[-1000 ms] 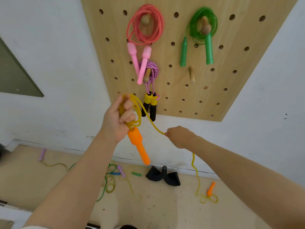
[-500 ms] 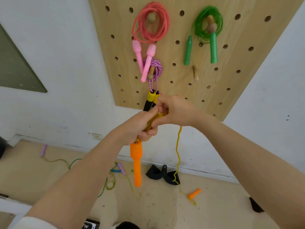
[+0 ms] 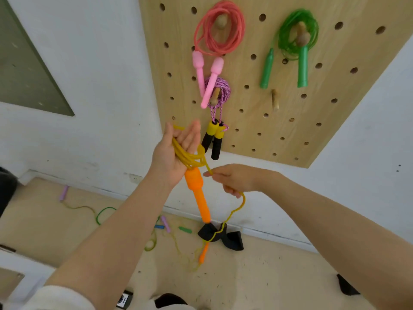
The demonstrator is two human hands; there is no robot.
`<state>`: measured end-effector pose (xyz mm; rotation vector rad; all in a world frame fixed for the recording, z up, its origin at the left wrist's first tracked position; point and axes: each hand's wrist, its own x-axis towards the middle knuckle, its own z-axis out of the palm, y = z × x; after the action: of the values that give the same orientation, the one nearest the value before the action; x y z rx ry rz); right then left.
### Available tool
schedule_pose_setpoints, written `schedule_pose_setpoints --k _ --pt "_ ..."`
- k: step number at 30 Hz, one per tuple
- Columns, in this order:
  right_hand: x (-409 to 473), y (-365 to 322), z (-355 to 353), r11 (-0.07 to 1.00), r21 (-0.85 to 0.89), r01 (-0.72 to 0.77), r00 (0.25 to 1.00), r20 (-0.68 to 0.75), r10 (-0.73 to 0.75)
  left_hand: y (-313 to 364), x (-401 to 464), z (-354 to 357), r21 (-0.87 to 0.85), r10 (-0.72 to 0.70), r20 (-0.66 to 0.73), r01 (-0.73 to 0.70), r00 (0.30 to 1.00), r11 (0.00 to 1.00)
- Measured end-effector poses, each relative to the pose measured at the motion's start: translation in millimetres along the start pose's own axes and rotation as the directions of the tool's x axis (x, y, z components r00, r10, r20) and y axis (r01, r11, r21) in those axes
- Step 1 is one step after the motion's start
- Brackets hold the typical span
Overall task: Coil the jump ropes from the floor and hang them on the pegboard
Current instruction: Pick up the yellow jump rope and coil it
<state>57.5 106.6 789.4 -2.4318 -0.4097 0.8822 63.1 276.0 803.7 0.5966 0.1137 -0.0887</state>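
Wood: the pale pegboard fills the upper right of the frame, dotted with holes.
Hung ropes: a pink rope coiled on a peg at top centre, a green rope at upper right, a purple speckled rope with black-and-yellow handles just below the pink one.
Free peg: a bare wooden peg sticks out below the green rope.
In the way: my left hand sits just left of the black handles, near the board's lower edge.
Floor: beige floor across the bottom; loose ropes with purple, blue and green handles lie at lower left, a black object by the baseboard.
Wall: white, with a grey panel at upper left.
Left hand: palm up, fingers mostly straight, loops of the yellow rope draped across it; its orange handle hangs below.
Right hand: fingers curled, pinching the yellow rope's free length, which trails down to a second orange handle near the floor.
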Motion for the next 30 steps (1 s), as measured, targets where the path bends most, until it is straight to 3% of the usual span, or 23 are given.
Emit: schedule_pose_setpoints --k 3,6,8,12,13,16,18,21,23,27,30 --pt "3 -25 8 0.927 -0.376 0.002 0.993 0.112 0.043 -20 1 -1 0.252 -0.007 0.015 0.003 1.000 0.968" --pt "3 -42 8 0.808 -0.574 0.130 0.987 0.151 -0.051 -34 2 -5 0.579 0.035 0.012 -0.036 0.999 0.815" --pt "-3 -48 1 0.817 -0.548 0.180 0.983 0.137 -0.124 -38 0 -5 0.703 0.097 0.073 -0.120 0.993 0.701" --pt "-22 -54 -24 0.922 -0.350 0.162 0.986 0.024 -0.164 -31 4 -5 0.939 0.275 0.202 -0.266 0.940 0.216" --pt "-24 -52 -31 0.939 -0.306 0.154 0.986 -0.009 -0.164 -29 4 -3 0.946 0.255 0.229 -0.277 0.939 0.169" --pt "-32 -41 -51 0.946 -0.299 0.126 0.967 -0.176 -0.184 -23 2 -3 0.926 0.018 0.179 -0.174 0.984 0.335" --pt "-32 -30 -58 0.962 -0.228 0.152 0.933 -0.288 -0.216 -24 -4 0 0.896 -0.151 0.189 -0.108 0.970 0.430" --pt "-30 -21 -59 0.966 -0.039 0.255 0.878 -0.408 -0.249 -28 -9 8 0.817 -0.183 0.235 -0.091 0.955 0.570" --pt "-30 -20 -55 0.955 -0.046 0.293 0.875 -0.390 -0.287 -30 -6 12 0.769 -0.179 0.203 -0.044 0.963 0.637" --pt "-29 -25 -41 0.893 -0.378 0.242 0.905 -0.243 -0.348 -39 -3 15 0.794 -0.168 0.130 -0.001 0.977 0.607" --pt "-27 -25 -40 0.883 -0.420 0.211 0.886 -0.300 -0.354 -45 -4 18 0.832 -0.196 0.134 -0.003 0.971 0.554"
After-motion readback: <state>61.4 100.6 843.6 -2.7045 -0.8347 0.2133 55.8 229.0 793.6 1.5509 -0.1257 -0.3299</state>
